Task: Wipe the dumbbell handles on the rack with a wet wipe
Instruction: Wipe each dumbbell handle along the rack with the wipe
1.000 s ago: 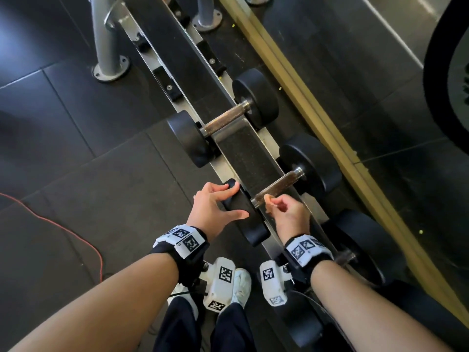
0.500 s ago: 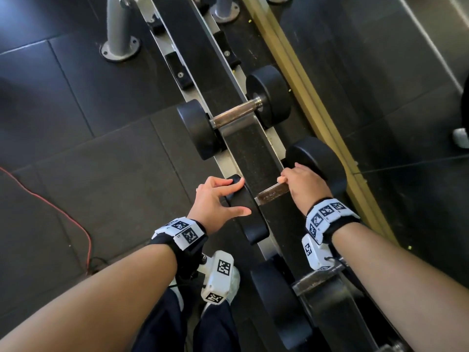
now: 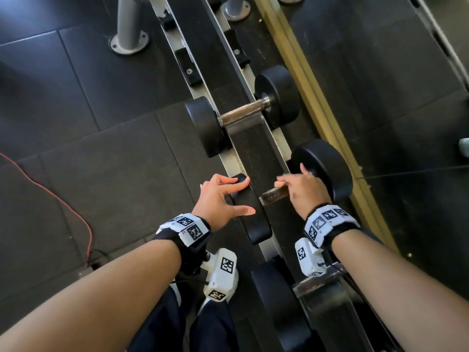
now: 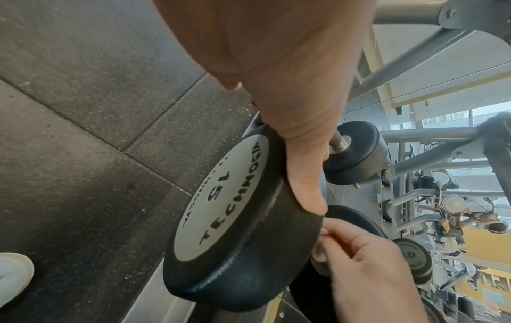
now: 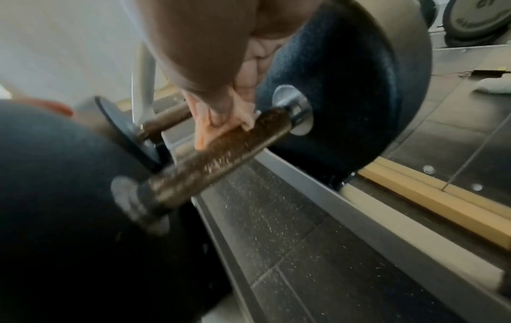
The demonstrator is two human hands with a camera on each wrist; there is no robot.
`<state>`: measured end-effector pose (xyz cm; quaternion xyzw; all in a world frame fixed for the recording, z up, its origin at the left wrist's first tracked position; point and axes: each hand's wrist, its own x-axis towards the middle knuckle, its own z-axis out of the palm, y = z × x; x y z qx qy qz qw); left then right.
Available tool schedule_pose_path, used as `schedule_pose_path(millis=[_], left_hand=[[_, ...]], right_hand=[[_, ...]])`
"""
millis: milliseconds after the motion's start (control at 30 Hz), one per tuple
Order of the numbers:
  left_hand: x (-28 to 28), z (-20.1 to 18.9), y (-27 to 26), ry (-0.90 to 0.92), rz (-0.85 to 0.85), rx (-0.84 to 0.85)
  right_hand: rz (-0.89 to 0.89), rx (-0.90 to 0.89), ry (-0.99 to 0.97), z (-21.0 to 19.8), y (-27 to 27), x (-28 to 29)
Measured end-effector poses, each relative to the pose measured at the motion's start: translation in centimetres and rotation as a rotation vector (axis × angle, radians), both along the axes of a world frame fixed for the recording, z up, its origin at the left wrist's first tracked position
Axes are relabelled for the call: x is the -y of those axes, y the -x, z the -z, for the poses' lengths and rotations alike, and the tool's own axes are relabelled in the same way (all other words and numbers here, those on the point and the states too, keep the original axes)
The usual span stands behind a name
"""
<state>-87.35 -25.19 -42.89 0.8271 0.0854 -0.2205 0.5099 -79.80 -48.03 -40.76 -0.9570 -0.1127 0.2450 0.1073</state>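
A black dumbbell lies across the rack (image 3: 253,148), its rusty knurled handle (image 3: 272,195) between two round heads. My left hand (image 3: 228,196) grips the near head (image 3: 250,217), index finger over the top and thumb along the rim; the wrist view shows that head's grey "15" face (image 4: 221,196). My right hand (image 3: 302,191) sits over the far half of the handle next to the far head (image 3: 327,166). It presses a crumpled, stained wet wipe (image 5: 210,129) onto the handle (image 5: 221,150). The wipe is hidden under the hand in the head view.
Another dumbbell (image 3: 243,114) rests further along the rack and a third (image 3: 317,278) lies nearer me under my right forearm. A yellow strip (image 3: 317,97) runs along the mirror on the right. A rack post (image 3: 129,34) and a red cable (image 3: 63,199) are on the rubber floor at left.
My right hand has slid with the wipe along the handle from the near head to the far half. The left hand has kept its hold on the near head.
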Motion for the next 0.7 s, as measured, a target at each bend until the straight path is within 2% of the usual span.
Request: schedule_pose_path(millis=[100,233,300,400,500,600,700], left_hand=[[-0.1,-0.3,-0.5,-0.019,0.02,-0.019],[-0.2,-1.4,-1.4,-0.07,0.053,-0.058],[-0.2,-2.1,-1.7,-0.082,0.071,-0.089],[-0.5,-2.9,-2.5,-0.124,0.142,-0.133],[-0.9,-2.9,-3.6,-0.136,0.208,-0.18],[-1.3,-2.5,-4.5,-0.164,0.263,-0.202],[-1.6,-2.4,-5.5,-0.182,0.329,-0.217]], right_hand=[[-0.106,0.019,-0.001,0.4,1.4,0.0],[-0.249,-0.113,-0.033,0.1,1.8,0.4],[-0.19,-0.075,-0.043,-0.5,1.2,0.9],[0.013,0.08,0.011,-1.4,0.9,1.0],[-0.003,0.034,0.048,-1.3,2.5,0.1],[-0.116,0.064,-0.055,-1.4,3.5,-0.5],[-0.301,0.042,-0.061,-2.1,2.5,-0.6]])
